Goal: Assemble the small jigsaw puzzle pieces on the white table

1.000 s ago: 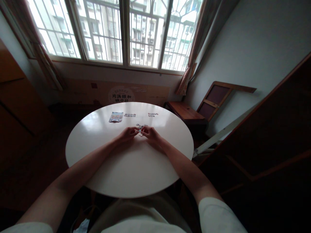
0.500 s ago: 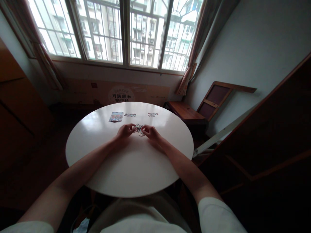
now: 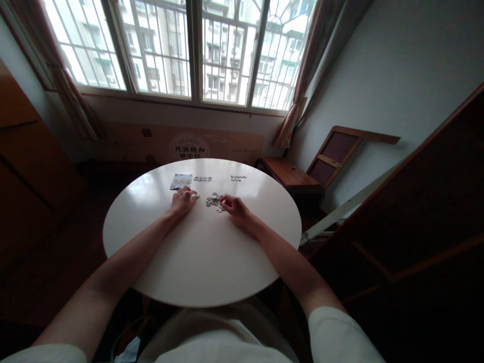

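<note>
A loose pile of jigsaw puzzle pieces point(image 3: 215, 200) lies around the middle of the white round table point(image 3: 196, 262). My left hand point(image 3: 184, 200) is to the left of the pile, its fingers pinched on a small puzzle piece point(image 3: 197, 196). At the pile's right edge, my right hand point(image 3: 231, 204) has its thumb and fingertips drawn together; whatever is between them is too small to make out. Beyond my left hand lies a flat picture packet point(image 3: 181, 181). Rows of pieces point(image 3: 202, 179) sit beside the packet, and a second group point(image 3: 238, 178) lies farther right.
A wooden chair point(image 3: 291, 172) stands behind the table's right side. Barred windows point(image 3: 227, 55) and a printed cardboard panel point(image 3: 242, 143) are at the far wall. A dark wooden panel point(image 3: 416, 227) rises on the right.
My left hand has moved left, away from the pile, with a puzzle piece at its fingertips. My right hand has stayed at the pile.
</note>
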{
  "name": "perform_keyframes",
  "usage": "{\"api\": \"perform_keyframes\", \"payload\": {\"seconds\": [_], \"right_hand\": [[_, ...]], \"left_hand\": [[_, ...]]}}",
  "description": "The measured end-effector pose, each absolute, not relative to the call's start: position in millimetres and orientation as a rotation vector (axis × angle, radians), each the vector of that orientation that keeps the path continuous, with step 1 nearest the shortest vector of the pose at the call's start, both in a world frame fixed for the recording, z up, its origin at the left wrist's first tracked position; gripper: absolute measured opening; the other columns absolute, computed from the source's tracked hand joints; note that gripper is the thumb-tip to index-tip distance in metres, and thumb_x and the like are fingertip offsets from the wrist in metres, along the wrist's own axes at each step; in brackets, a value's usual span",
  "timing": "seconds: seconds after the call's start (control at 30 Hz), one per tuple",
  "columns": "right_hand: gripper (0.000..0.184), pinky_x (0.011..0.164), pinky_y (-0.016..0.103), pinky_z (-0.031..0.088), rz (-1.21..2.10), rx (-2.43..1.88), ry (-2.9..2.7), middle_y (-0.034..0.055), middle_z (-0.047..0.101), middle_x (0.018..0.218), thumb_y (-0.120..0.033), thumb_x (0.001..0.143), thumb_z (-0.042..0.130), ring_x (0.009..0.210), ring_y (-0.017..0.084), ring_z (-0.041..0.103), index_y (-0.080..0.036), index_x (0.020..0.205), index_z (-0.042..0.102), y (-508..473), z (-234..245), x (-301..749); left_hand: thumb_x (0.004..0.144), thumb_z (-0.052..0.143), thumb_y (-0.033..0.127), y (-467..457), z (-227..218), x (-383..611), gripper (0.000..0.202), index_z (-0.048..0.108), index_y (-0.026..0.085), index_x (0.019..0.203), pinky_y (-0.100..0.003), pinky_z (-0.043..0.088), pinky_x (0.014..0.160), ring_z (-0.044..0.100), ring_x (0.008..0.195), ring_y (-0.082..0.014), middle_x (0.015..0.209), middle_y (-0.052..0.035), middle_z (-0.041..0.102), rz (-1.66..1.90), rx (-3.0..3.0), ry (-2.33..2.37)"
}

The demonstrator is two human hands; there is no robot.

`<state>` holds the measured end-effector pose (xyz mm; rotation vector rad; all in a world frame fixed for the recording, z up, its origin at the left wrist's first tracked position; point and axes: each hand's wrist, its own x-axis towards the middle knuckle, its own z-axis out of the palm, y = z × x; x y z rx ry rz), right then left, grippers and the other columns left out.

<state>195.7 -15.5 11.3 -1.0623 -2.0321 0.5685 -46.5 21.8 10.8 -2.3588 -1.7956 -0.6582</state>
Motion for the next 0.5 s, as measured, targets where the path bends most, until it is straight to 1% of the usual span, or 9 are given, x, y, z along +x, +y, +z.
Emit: {"api": "perform_keyframes", "payload": {"seconds": [0.07,0.13,0.23,0.3,0.5], "right_hand": [[0.019,0.053,0.019,0.032,0.574,-1.068,-2.038,-0.0029,0.051,0.058,-0.026,0.081,0.053,0.052,0.007,0.043,-0.012,0.089,0.064,-15.9,11.6,195.8],[0.019,0.054,0.019,0.032,0.576,-1.075,-2.04,-0.0029,0.051,0.058,-0.025,0.081,0.053,0.053,0.007,0.043,-0.012,0.089,0.064,-16.0,11.4,195.8],[0.019,0.054,0.019,0.033,0.571,-1.071,-2.044,-0.0027,0.052,0.059,-0.025,0.081,0.053,0.053,0.007,0.043,-0.012,0.089,0.064,-15.3,9.8,195.8],[0.018,0.054,0.019,0.033,0.573,-1.066,-2.043,-0.0025,0.053,0.059,-0.025,0.08,0.053,0.053,0.007,0.043,-0.012,0.089,0.063,-14.5,8.3,195.8],[0.018,0.054,0.019,0.033,0.578,-1.061,-2.046,-0.0025,0.052,0.059,-0.025,0.081,0.053,0.053,0.007,0.042,-0.012,0.088,0.064,-12.3,5.9,195.8]], "left_hand": [[0.086,0.046,0.031,21.5,11.2,-46.5,0.035,0.061,0.021,0.115,-0.036,0.041,0.087,0.051,0.108,-0.0255,0.116,-0.0095,0.055,-0.656,-2.344,-1.794],[0.083,0.047,0.025,19.5,13.4,-45.0,0.035,0.06,0.021,0.116,-0.036,0.041,0.086,0.051,0.107,-0.0254,0.117,-0.0092,0.055,-0.661,-2.325,-1.796],[0.08,0.047,0.02,14.6,18.7,-40.7,0.031,0.065,0.022,0.105,-0.039,0.038,0.086,0.053,0.103,-0.0261,0.112,-0.0072,0.06,-0.681,-2.299,-1.785],[0.08,0.047,0.022,11.1,22.0,-37.6,0.028,0.068,0.022,0.1,-0.041,0.036,0.087,0.052,0.102,-0.0274,0.109,-0.0072,0.061,-0.697,-2.303,-1.75],[0.082,0.046,0.029,3.0,24.4,-28.7,0.028,0.071,0.02,0.092,-0.045,0.031,0.089,0.05,0.102,-0.0305,0.105,-0.0111,0.064,-0.657,-2.383,-1.705]]}}
